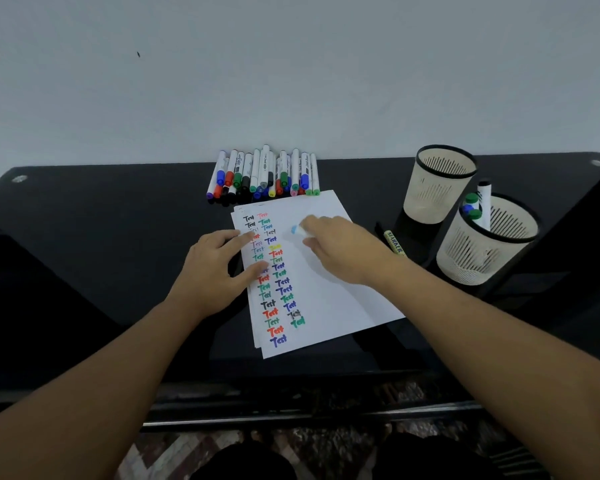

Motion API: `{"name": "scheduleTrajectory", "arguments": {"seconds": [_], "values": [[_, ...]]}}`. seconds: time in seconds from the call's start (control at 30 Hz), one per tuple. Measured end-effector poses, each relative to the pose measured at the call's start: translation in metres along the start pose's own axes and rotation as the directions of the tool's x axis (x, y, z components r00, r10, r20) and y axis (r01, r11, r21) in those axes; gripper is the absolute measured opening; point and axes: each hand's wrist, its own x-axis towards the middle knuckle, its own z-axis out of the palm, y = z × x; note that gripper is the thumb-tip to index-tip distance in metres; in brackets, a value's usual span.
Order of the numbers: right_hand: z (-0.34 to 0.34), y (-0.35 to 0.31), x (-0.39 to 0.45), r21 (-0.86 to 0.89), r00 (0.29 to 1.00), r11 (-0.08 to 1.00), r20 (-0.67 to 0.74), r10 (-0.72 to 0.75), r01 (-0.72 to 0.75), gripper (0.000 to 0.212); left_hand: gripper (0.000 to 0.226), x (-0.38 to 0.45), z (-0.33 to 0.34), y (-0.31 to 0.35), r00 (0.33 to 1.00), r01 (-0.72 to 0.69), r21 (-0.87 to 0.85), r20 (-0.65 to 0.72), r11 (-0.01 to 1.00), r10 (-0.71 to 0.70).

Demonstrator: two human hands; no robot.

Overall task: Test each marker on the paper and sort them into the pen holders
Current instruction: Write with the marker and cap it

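Observation:
A stack of white paper (329, 289) lies on the black table, its left part covered with coloured "Test" marks. My left hand (219, 265) rests flat on the paper's left edge, fingers spread. My right hand (340, 247) grips a white marker with a light-blue end (297, 230) over the paper's upper middle; the marker is blurred. A pile of capped markers (264, 176) lies at the table's far edge against the wall. At the right stand two cream mesh pen holders: the far holder (437, 188) looks empty, the near holder (482, 251) has a few markers in it.
A yellow-labelled marker (394, 242) lies on the table between the paper and the holders. The black table (101, 220) runs to a plain wall behind. Its front edge is near my body, with patterned floor below.

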Motion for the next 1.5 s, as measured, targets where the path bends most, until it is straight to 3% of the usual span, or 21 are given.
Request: {"name": "scheduleTrajectory", "arguments": {"seconds": [0.07,0.13,0.23,0.4,0.57,0.83,0.9,1.07,1.13,1.23,1.33,1.43,1.5], "values": [[-0.002,-0.004,-0.003,-0.130,0.999,0.991,0.045,-0.014,0.020,0.037,0.066,-0.003,-0.001,0.003,0.997,-0.072,0.024,-0.032,0.997,0.073],[-0.003,-0.010,-0.004,-0.106,0.997,0.994,0.071,0.003,0.005,0.037,0.060,-0.005,-0.004,0.007,0.995,-0.098,0.032,-0.029,0.995,0.099],[-0.003,-0.015,-0.006,0.013,0.995,0.999,0.091,0.036,-0.037,0.025,0.054,-0.010,-0.009,0.020,0.999,-0.040,-0.084,-0.011,0.996,0.039],[-0.001,-0.029,-0.011,-0.134,0.992,0.986,0.100,-0.081,0.094,0.031,0.047,-0.021,-0.006,0.041,0.998,-0.061,-0.202,0.003,0.978,0.063],[0.000,-0.034,-0.020,-0.190,0.987,0.973,0.115,-0.110,0.131,0.031,0.026,-0.027,-0.004,0.047,0.999,-0.040,-0.226,-0.005,0.973,0.040],[0.004,-0.029,-0.027,-0.215,0.991,0.968,0.051,-0.125,0.133,0.038,0.025,-0.030,-0.011,0.052,0.998,-0.042,-0.205,0.036,0.978,0.051],[0.003,-0.031,-0.029,-0.139,0.995,0.985,0.042,-0.094,0.099,0.037,0.026,-0.030,-0.011,0.048,0.998,-0.022,-0.187,0.046,0.982,0.031],[-0.005,-0.027,-0.039,0.314,0.996,0.945,0.015,0.089,-0.089,0.043,0.033,-0.034,-0.005,0.022,0.998,0.021,-0.085,0.056,0.996,-0.016],[-0.008,-0.029,-0.044,0.552,0.975,0.815,-0.013,0.222,-0.178,0.037,0.036,-0.039,-0.004,0.020,0.999,0.027,-0.082,0.041,0.996,-0.024],[-0.008,-0.039,-0.053,0.827,0.922,0.498,0.062,0.382,-0.261,0.040,0.056,-0.042,-0.007,0.031,0.995,0.037,-0.156,0.099,0.987,-0.022],[0.002,-0.046,-0.067,0.886,0.923,0.395,0.089,0.373,-0.245,0.044,0.068,-0.046,-0.013,0.044,0.953,-0.056,-0.133,0.289,0.989,0.093],[0.011,-0.054,-0.082,0.882,0.916,0.415,0.042,0.400,-0.222,0.030,0.073,-0.054,-0.013,0.046,0.889,-0.153,-0.043,0.430,0.987,0.156],[0.017,-0.060,-0.091,0.886,0.923,0.430,-0.007,0.385,-0.173,0.016,0.070,-0.058,-0.009,0.042,0.887,-0.174,-0.006,0.434,0.985,0.160]]}}
